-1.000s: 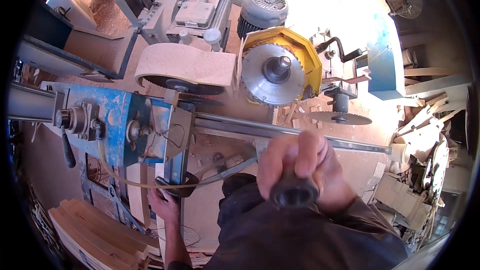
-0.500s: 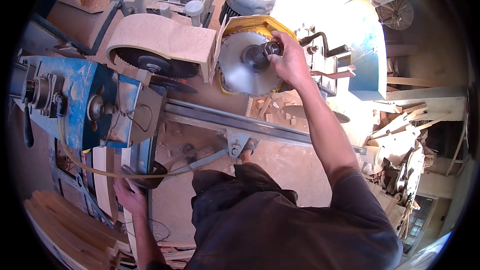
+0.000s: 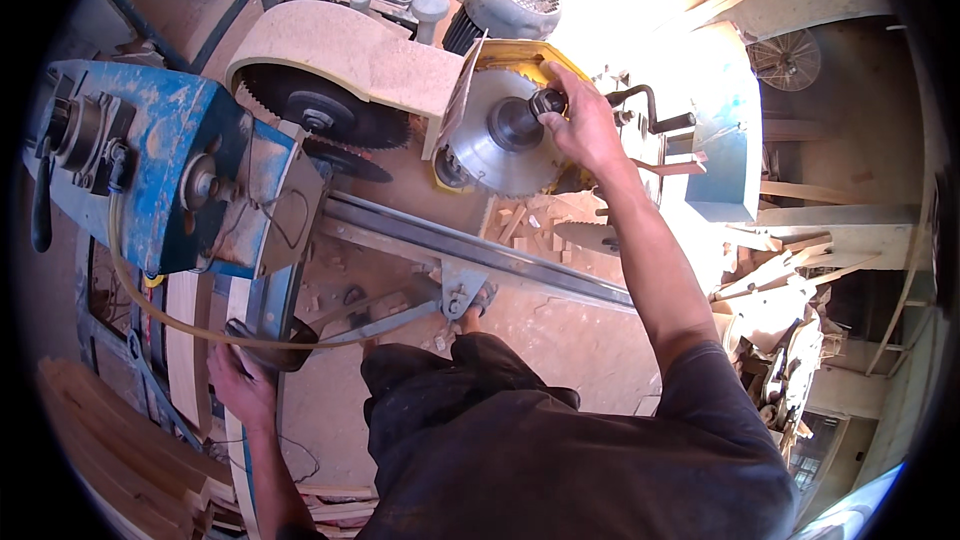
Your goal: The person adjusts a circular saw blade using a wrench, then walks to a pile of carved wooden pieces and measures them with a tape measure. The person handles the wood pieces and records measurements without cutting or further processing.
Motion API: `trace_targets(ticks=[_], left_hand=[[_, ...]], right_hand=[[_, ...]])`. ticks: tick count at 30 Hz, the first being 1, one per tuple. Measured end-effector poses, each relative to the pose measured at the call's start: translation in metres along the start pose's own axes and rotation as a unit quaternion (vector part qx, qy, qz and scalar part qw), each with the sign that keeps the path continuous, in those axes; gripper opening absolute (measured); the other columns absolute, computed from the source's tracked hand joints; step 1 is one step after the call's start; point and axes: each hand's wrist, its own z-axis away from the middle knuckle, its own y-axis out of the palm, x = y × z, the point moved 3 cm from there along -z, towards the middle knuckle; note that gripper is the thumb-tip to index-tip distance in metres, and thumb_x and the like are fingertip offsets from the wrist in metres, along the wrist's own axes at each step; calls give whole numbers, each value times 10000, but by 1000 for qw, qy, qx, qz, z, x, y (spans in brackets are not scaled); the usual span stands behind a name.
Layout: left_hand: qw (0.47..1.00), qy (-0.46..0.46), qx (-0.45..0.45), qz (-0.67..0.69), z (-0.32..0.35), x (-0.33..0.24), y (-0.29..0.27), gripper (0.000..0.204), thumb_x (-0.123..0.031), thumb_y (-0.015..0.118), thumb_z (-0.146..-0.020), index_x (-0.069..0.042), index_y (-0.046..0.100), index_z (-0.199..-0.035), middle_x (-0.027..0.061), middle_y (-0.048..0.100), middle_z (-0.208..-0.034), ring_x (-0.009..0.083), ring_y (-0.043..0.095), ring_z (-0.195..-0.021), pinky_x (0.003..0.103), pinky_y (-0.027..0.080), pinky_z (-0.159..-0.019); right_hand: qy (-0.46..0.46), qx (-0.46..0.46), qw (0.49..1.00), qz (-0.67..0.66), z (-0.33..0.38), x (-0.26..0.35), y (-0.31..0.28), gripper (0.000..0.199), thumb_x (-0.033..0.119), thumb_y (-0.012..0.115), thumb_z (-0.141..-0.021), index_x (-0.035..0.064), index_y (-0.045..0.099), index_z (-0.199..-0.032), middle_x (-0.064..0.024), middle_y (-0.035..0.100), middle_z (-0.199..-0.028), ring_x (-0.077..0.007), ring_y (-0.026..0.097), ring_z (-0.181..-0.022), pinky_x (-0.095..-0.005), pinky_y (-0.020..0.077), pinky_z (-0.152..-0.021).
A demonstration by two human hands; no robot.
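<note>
My right hand (image 3: 587, 130) reaches forward, thumb and fingers closed round the dark hex nut (image 3: 547, 103) at the hub of a circular saw blade (image 3: 500, 165). The toothed silver blade stands in front of a yellow guard (image 3: 530, 48). Below its left edge, a dark round part (image 3: 452, 168) shows inside the guard. At the lower left, my left hand (image 3: 243, 390) is closed at a dark rounded handle (image 3: 285, 350) beside a pale wooden board (image 3: 190, 320). Some of its fingertips are hidden.
A second toothed blade (image 3: 330, 115) sits under a dusty cover (image 3: 330, 50). A blue machine head (image 3: 150, 160) stands left, with a hose (image 3: 150, 310) curving from it. A metal rail (image 3: 470, 245) crosses before me. Behind are a motor (image 3: 510, 5) and crank handle (image 3: 660, 110); wood scraps (image 3: 780, 320) lie right.
The view has shifted slightly. My right hand stays on the nut, and the dark round part now shows at the blade's lower left. My left hand sits a little farther left.
</note>
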Motion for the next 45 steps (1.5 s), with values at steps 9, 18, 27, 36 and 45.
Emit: trace_targets(ticks=[9, 18, 27, 36, 45], left_hand=[[1000, 17, -14, -19, -2, -5, 0, 376, -234, 521, -1037, 3, 581, -1323, 218, 601, -1071, 418, 601, -992, 484, 493, -852], [1000, -3, 1, -11, 1, 2, 2, 407, -211, 544, -991, -2, 565, -1339, 243, 597, -1153, 449, 585, -1074, 514, 489, -908], [1000, -10, 14, -13, 2, 1, 2, 461, -186, 554, -969, -15, 535, -1396, 240, 590, -1170, 443, 571, -1103, 516, 478, -925], [1000, 6, -7, -17, 2, -1, 1, 455, -161, 546, -973, -23, 533, -1406, 224, 605, -1161, 432, 577, -1106, 514, 481, -923], [1000, -9, -7, -20, 1, -5, -4, 444, -153, 552, -984, -34, 540, -1411, 208, 620, -1160, 414, 595, -1102, 504, 493, -923]], right_hand=[[6, -21, 1000, -19, -1, -3, 0, 547, 144, 812, -804, -15, 640, -1298, -240, 687, -1143, -401, 649, -1106, -447, 502, -1000], [-16, -9, 999, -33, 6, -14, 3, 504, 148, 841, -769, -5, 674, -1219, -206, 644, -1107, -390, 630, -1070, -458, 496, -965], [59, -22, 998, 12, 3, -4, 4, 488, 255, 876, -745, -24, 699, -1104, -223, 677, -1043, -391, 654, -1045, -450, 516, -936], [19, -29, 995, -90, -1, -28, 15, 478, 206, 868, -755, 4, 681, -1146, -186, 704, -1106, -350, 685, -1031, -421, 534, -921], [84, -81, 989, -93, 8, -14, 20, 523, 280, 881, -752, -19, 683, -1133, -186, 732, -1042, -324, 708, -990, -401, 542, -903]])
